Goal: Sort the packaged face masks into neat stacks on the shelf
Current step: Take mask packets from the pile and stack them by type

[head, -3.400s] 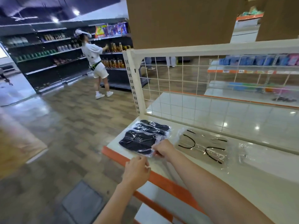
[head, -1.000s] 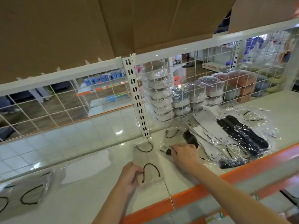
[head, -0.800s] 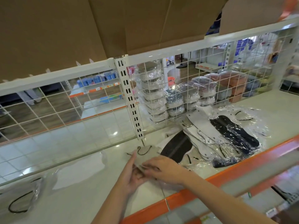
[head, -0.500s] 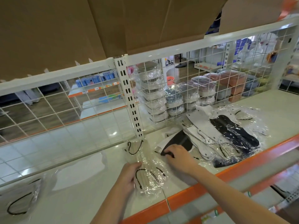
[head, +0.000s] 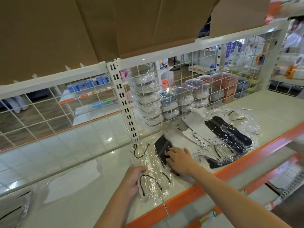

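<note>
A clear packet with a pale mask and black ear loops [head: 151, 171] lies on the white shelf [head: 85, 206] near its orange front edge. My left hand [head: 133, 180] grips this packet at its left side. A packaged black mask [head: 162, 146] lies just right of it, and the fingers of my right hand [head: 178, 157] rest on it. Further right sits a loose pile of packaged white and black masks [head: 225, 137]. Another pale packet [head: 14, 209] shows at the far left.
A white wire grid [head: 179, 89] backs the shelf, with a slotted upright post [head: 125, 104]. Behind the grid stand stacks of wrapped bowls [head: 167, 104]. Brown cardboard [head: 82, 27] hangs overhead. A lower shelf [head: 271, 175] lies at the right.
My right hand slid forward onto the black mask packet, pulling it nearer. My left hand keeps its hold on the pale packet, which now lies flatter on the shelf.
</note>
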Demonstrator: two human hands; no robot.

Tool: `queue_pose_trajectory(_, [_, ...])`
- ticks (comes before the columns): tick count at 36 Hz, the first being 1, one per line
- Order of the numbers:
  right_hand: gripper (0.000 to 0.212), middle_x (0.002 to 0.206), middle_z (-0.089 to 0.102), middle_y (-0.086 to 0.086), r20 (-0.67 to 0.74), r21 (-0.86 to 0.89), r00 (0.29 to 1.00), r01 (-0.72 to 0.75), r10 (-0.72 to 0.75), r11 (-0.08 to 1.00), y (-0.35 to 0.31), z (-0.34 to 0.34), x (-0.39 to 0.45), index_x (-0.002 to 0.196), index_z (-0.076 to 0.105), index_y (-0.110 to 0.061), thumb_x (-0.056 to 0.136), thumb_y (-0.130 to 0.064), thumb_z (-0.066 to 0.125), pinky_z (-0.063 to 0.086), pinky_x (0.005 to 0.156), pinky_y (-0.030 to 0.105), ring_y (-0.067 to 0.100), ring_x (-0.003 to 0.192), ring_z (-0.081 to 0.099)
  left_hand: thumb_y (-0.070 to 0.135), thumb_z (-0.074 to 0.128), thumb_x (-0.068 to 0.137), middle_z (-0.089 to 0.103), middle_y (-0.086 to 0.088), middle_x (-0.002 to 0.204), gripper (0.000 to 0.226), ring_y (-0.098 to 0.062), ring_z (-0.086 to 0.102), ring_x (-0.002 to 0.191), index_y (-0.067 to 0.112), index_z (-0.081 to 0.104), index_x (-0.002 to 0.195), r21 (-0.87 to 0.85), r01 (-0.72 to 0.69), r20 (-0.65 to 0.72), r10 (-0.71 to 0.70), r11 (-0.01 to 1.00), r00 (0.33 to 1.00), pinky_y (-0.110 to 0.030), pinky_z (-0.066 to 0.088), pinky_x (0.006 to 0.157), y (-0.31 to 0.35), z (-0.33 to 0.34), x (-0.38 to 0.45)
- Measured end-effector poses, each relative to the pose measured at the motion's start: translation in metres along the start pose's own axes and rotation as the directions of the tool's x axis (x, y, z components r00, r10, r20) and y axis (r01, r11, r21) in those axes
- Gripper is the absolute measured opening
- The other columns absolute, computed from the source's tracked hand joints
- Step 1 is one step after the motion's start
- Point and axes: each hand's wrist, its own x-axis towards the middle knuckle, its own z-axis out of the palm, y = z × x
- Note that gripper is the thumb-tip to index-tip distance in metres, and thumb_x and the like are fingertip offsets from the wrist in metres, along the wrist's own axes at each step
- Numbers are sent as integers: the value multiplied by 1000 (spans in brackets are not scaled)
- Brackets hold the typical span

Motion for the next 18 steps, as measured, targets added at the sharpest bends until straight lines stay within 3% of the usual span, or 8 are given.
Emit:
queue_pose_trajectory(3, [43, 158, 15, 0, -18, 35, 1000, 4, -3, 999, -2, -1, 9, 141, 38, -30, 100, -39, 31, 5, 118, 47, 22, 146, 7, -5, 56, 87, 55, -11, 62, 41, -13, 55, 37, -13, 42, 125, 16, 1, -13, -1, 1000, 1000, -22, 45, 39, 1, 0, -1])
queue_pose_trajectory(6, [45, 159, 5, 6, -100, 6, 992, -81, 81, 997, 7, -7, 17, 137, 42, -21, 99, -42, 33, 7, 118, 47, 26, 146, 1, -5, 56, 87, 58, -15, 71, 47, -16, 59, 43, -13, 39, 131, 24, 5, -28, -5, 1000, 1000, -23, 47, 40, 1, -4, 1])
queue_pose_trajectory(10, [43, 159, -1, 5, -130, -85, 984, -134, 122, 987, 23, -19, 28, 125, 50, -14, 99, -40, 30, 10, 119, 49, 26, 146, -3, -2, 58, 87, 58, -31, 110, 47, -20, 58, 62, -9, 40, 130, 38, -15, -52, 17, 999, 999, -24, 47, 43, -2, -9, 2])
queue_pose_trajectory(12, [44, 159, 2, 7, -110, -93, 985, -141, 131, 986, 28, -22, 32, 126, 51, -13, 98, -40, 30, 10, 118, 50, 27, 146, -3, -3, 54, 90, 55, -17, 87, 14, -17, 49, 64, 1, 49, 102, 31, -15, 8, 15, 999, 1000, -29, 41, 49, -1, -8, -2])
queue_pose_trajectory(14, [43, 158, 1, 7, -86, -88, 986, -148, 140, 985, 31, -25, 34, 122, 54, -12, 98, -40, 30, 17, 117, 51, 29, 146, 2, -3, 52, 91, 45, -5, 74, 13, -14, 43, 62, 6, 45, 85, 23, -13, 11, 13, 1000, 1000, -27, 37, 50, 4, -4, -8])
queue_pose_trajectory(16, [40, 157, 4, 7, -36, -80, 985, -168, 166, 982, 31, -29, 35, 117, 54, -12, 98, -38, 31, 26, 113, 50, 30, 141, 15, -4, 52, 90, 48, -7, 76, 11, -15, 47, 63, -4, 50, 100, 41, -4, -22, 5, 999, 1000, -20, 45, 43, 3, -7, -4])
queue_pose_trajectory(18, [38, 154, 12, 10, 6, -79, 981, -192, 193, 978, 30, -31, 37, 117, 52, -11, 97, -37, 31, 30, 109, 47, 30, 135, 25, -4, 54, 88, 52, -12, 81, 32, -19, 53, 66, -13, 46, 118, 37, -5, -33, 6, 999, 999, -17, 47, 41, 1, -12, 2])
